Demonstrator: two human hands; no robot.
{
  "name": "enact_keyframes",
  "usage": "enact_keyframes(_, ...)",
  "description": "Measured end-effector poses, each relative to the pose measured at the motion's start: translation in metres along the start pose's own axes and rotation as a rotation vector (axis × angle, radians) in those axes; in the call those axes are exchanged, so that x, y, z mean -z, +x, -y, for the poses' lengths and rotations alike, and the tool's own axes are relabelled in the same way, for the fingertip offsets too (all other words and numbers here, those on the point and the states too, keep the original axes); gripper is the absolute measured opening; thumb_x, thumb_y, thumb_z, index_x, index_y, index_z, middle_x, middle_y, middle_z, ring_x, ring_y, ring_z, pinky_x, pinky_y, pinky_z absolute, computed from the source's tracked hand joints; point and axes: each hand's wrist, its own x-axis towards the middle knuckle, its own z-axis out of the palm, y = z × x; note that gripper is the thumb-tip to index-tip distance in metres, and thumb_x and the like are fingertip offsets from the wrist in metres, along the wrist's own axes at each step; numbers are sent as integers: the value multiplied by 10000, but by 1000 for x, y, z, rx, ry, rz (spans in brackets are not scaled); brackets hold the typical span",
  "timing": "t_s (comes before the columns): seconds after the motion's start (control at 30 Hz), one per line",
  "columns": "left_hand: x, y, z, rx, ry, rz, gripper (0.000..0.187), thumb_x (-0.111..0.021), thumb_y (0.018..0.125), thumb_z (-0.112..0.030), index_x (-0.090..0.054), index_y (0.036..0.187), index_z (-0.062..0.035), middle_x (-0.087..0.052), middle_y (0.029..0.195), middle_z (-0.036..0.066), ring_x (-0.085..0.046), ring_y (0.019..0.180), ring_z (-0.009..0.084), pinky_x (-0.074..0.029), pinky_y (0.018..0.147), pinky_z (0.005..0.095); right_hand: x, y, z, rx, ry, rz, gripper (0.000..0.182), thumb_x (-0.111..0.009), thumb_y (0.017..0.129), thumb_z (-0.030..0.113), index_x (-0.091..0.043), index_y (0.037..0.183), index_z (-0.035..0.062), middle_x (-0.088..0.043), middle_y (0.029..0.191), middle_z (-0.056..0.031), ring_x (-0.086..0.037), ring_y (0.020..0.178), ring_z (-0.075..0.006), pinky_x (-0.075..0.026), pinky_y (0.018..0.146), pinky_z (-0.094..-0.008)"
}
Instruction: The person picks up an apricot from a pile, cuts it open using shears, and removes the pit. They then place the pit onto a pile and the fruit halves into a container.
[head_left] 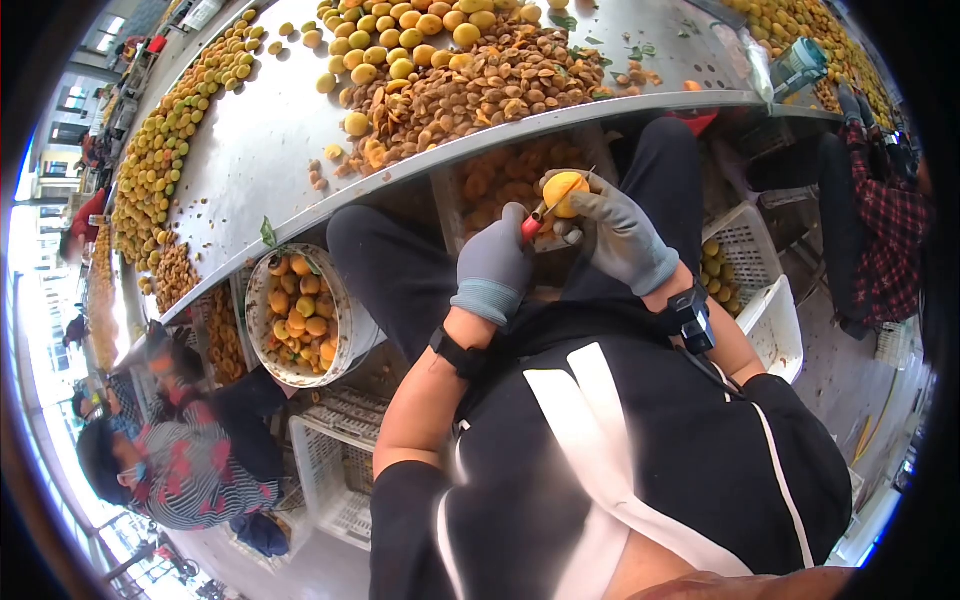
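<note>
My left hand [495, 258], in a grey knit glove, is closed round the red handle of a small knife [531, 227]. Its blade lies against a yellow-orange apricot [566, 195]. Gripping the fruit is my gloved right hand [625, 232], thumb and fingers around it. Both hands are above my lap, in front of the table edge. Below and beyond them, partly hidden, a crate [447, 205] holds orange apricot pieces. On the metal table lie a heap of brown pits [490, 85] and whole apricots [410, 40].
A white bucket [262, 345] of apricots stands left of my knee. White crates [330, 470] sit on the floor on both sides. More apricots line the far side of the metal table [245, 165]. Co-workers sit at left [200, 460] and right [885, 240]. A bottle [800, 65] stands at right.
</note>
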Motion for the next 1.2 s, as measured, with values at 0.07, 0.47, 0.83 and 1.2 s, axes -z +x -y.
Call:
enact_keyframes(0.07,-5,1,4,-24,2,-14,167,-569,852,-134,-478,987,-96,-649,807,175,-627,768,396,-486,651,476,-1,2,-5,58,-139,-95,388,-614,931,180,-497,1268,27,-634,1036,-72,-607,744,-77,-480,637,-171)
enact_keyframes(0.47,-10,1,0,-49,-124,-76,159,-550,857,-134,-499,1004,-102,-643,819,202,-623,800,414,-482,650,489,-14,-5,-7,213,-264,-126,463,-614,934,205,-464,1328,12,-623,1138,-106,-641,812,-112,-517,658,-194)
enact_keyframes(0.83,-23,11,4,-15,-303,111,157,-560,869,-133,-541,1015,-78,-641,885,223,-609,873,425,-478,707,468,18,4,0,37,253,104,488,-463,869,-19,-412,1353,10,-546,1264,-153,-633,1004,-238,-556,821,-299)
enact_keyframes(1.2,-34,24,35,383,-885,284,132,-615,885,-119,-590,1000,-59,-578,736,-1,-522,631,83,-435,581,248,30,7,6,-89,159,24,453,-473,853,-80,-473,1299,-5,-549,1254,-149,-591,1136,-285,-536,930,-343)
